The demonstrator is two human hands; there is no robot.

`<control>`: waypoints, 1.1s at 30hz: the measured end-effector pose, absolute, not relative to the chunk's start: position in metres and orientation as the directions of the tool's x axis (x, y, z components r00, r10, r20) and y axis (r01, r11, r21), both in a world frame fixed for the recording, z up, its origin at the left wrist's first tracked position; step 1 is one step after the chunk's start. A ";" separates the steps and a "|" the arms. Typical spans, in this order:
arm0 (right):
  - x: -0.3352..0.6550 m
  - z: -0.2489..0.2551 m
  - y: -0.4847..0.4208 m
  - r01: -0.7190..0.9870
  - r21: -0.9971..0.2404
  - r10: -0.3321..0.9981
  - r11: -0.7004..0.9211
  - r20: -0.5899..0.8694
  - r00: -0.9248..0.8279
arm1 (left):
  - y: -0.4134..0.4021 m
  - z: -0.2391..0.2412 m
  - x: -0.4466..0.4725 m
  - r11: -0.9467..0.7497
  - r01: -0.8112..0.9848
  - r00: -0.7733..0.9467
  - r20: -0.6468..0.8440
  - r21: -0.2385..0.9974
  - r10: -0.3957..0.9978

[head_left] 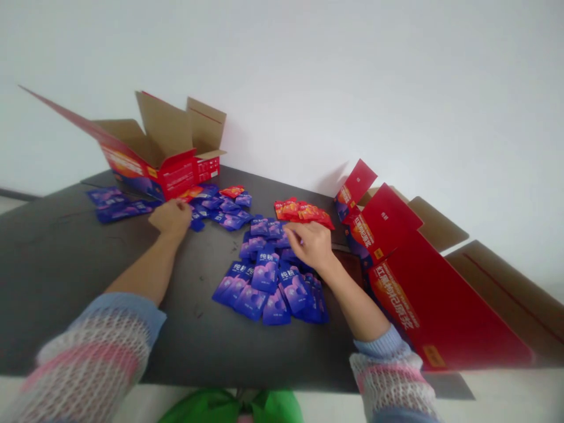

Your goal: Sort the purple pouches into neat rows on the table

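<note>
My left hand (171, 217) is at the left of a loose pile of blue-purple sachets (231, 218), with its fingers bent in beside a red sachet (192, 192). What its fingertips hold, if anything, is hidden. Over the upper right of a fanned stack of blue-purple sachets (266, 271) is my right hand (314, 243). Its thumb and fingers are curled close together near the top packets, and I cannot make out anything between them. Just behind that hand lies a row of red sachets (304, 212).
An open red carton (180, 176) with raised flaps stands at the back left. More blue-purple sachets (117, 204) lie in front of it. Along the right side of the dark table (194, 335) stand open red cartons (423, 294). A white wall rises behind.
</note>
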State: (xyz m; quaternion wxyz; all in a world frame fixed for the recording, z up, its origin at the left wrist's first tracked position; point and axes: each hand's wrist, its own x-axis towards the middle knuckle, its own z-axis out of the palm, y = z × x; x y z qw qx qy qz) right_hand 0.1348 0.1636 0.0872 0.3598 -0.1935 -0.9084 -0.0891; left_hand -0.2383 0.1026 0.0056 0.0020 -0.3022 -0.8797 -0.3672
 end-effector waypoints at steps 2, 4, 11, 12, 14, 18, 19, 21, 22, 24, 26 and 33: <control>0.151 0.085 0.146 0.308 0.102 0.124 0.946 0.764 -0.634 | 0.106 -0.004 -0.243 0.576 0.599 -0.792 0.302 0.556 0.531; 0.167 0.080 0.132 0.272 0.113 0.066 0.956 0.820 -0.569 | 0.107 -0.005 -0.250 0.591 0.664 -0.747 0.380 0.457 0.546; 0.198 0.046 0.097 0.355 0.044 0.168 0.934 0.823 -0.543 | 0.102 -0.002 -0.271 0.499 0.721 -0.681 0.360 0.480 0.638; 0.198 0.043 0.093 0.354 0.051 0.165 0.934 0.816 -0.554 | 0.103 -0.003 -0.272 0.503 0.700 -0.693 0.315 0.507 0.648; 0.196 0.038 0.087 0.347 0.045 0.163 0.937 0.821 -0.547 | 0.105 -0.004 -0.275 0.521 0.672 -0.705 0.240 0.526 0.668; 0.186 0.034 0.079 0.372 -0.037 0.246 0.928 0.810 -0.532 | 0.102 0.000 -0.269 0.542 0.680 -0.695 0.199 0.493 0.691; 0.183 0.032 0.077 0.374 -0.058 0.269 0.926 0.796 -0.542 | 0.100 0.002 -0.265 0.540 0.683 -0.693 0.205 0.492 0.691; 0.179 0.027 0.075 0.351 -0.089 0.288 0.932 0.771 -0.568 | 0.094 0.006 -0.255 0.515 0.702 -0.679 0.245 0.492 0.692; 0.177 0.024 0.075 0.330 -0.103 0.288 0.938 0.761 -0.581 | 0.091 0.009 -0.250 0.492 0.722 -0.661 0.275 0.485 0.699; 0.177 0.015 0.078 0.288 -0.134 0.287 0.948 0.749 -0.597 | 0.086 0.013 -0.241 0.462 0.760 -0.627 0.327 0.458 0.707; 0.179 0.006 0.083 0.274 -0.166 0.302 0.947 0.749 -0.589 | 0.081 0.017 -0.235 0.474 0.762 -0.631 0.345 0.440 0.694; 0.197 -0.009 0.101 0.361 -0.288 0.437 0.887 0.777 -0.453 | 0.059 0.036 -0.251 0.573 0.765 -0.642 0.428 0.295 0.636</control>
